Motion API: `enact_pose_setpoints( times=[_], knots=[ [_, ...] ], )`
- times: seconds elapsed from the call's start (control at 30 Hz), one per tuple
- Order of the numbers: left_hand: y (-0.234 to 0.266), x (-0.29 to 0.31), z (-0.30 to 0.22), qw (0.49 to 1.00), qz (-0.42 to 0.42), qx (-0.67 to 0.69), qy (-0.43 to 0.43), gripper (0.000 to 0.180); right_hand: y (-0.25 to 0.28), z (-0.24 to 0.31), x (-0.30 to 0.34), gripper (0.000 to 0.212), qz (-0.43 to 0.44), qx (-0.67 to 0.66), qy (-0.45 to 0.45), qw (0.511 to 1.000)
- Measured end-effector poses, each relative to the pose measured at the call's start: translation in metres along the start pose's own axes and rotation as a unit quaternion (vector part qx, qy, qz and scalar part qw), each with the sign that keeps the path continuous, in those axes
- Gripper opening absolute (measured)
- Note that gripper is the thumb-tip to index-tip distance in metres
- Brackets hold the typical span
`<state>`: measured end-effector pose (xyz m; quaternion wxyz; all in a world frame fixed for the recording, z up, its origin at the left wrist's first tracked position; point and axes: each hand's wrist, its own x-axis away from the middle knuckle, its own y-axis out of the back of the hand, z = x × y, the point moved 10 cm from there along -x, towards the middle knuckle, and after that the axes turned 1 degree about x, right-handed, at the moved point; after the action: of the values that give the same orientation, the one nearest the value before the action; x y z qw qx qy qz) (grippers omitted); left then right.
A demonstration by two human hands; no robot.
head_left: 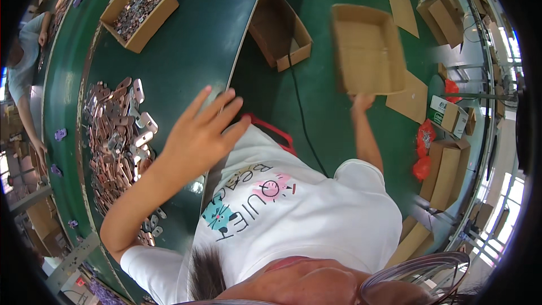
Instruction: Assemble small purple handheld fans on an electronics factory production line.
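My right hand [362, 101] grips the near rim of a shallow cardboard box [370, 51], held out to my right over the green floor. The box is slightly blurred, and its bare inside shows. My left hand [202, 135] is held over the edge of the green table [186, 34] with its fingers spread and nothing in them. Left of that hand lies a heap of small flat pieces [116, 147], mostly copper-coloured with some silvery ones. My left forearm hides part of the heap.
A cardboard box [161, 17] of small metal parts stands at the table's far left. On the floor are another open box [274, 39], a black cable [299, 101] and flat cardboard sheets [401, 8]. Cartons [446, 175] line the right. A co-worker [28, 51] is at far left.
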<state>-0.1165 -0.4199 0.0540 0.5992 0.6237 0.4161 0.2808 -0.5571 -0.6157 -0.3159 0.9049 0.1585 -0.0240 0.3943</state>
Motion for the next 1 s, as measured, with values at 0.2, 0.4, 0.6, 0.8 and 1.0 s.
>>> enact_pose_setpoints(
  times=[0.2, 0.4, 0.6, 0.8, 1.0],
  knots=[
    [-0.048, 0.007, 0.013, 0.997, 0.068, 0.01, 0.029, 0.028, -0.024, -0.106, 0.154, 0.038, 0.163, 0.191, 0.077, 0.965],
    [-0.056, 0.004, 0.019, 0.993, 0.075, 0.07, 0.062, 0.033, -0.111, -0.172, 0.225, 0.036, 0.428, 0.076, -0.036, 0.9],
    [-0.058, 0.01, 0.021, 0.99, 0.063, 0.089, 0.087, 0.034, -0.218, -0.147, 0.277, 0.041, 0.434, 0.162, -0.31, 0.83],
    [-0.059, -0.002, 0.026, 0.989, 0.053, 0.105, 0.086, 0.024, -0.313, -0.331, 0.247, 0.055, 0.404, 0.225, -0.146, 0.875],
    [-0.067, 0.007, 0.04, 0.983, 0.093, 0.082, 0.134, 0.023, -0.342, -0.24, 0.211, 0.067, 0.15, 0.471, 0.003, 0.869]
  ],
)
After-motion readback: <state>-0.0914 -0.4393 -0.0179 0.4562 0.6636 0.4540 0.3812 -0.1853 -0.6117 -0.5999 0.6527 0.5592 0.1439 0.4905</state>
